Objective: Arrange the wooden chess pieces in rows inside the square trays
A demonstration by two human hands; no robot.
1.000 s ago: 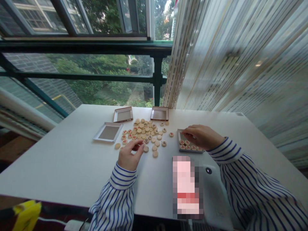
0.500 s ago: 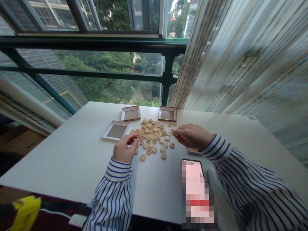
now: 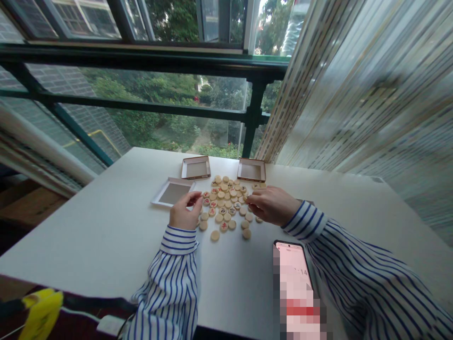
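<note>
Across the middle of the white table [image 3: 116, 255], between the two hands, round pieces [image 3: 228, 204] lie flat in a loose heap, most faces turned up; being discs, they have no long axis, and the red mark on a near piece [image 3: 224, 225] reads upright from the person's side. Around them, from the left, a yellow object [image 3: 44, 314] and a white plug [image 3: 109, 325] sit low by the table's near edge. A shallow white tray [image 3: 173, 193] stands at a slant, its near right corner behind the left hand [image 3: 184, 211], whose thumb and forefinger curve toward each other at the heap's left side; whether they pinch anything I cannot tell. Farther back are two brown-edged box parts [image 3: 196, 169], open side up, one on either side of the heap's far end. The right hand [image 3: 272, 205] covers the heap's right side, fingertips bunched down at a pale piece; whether they grip it is unclear. A partly blurred phone [image 3: 293, 264] lies nearer the person, beside the right sleeve [image 3: 348, 257]. The pieces are pale, wood-coloured discs: red characters gather toward the left, dark ones toward the middle and right, with many plain faces among them.
</note>
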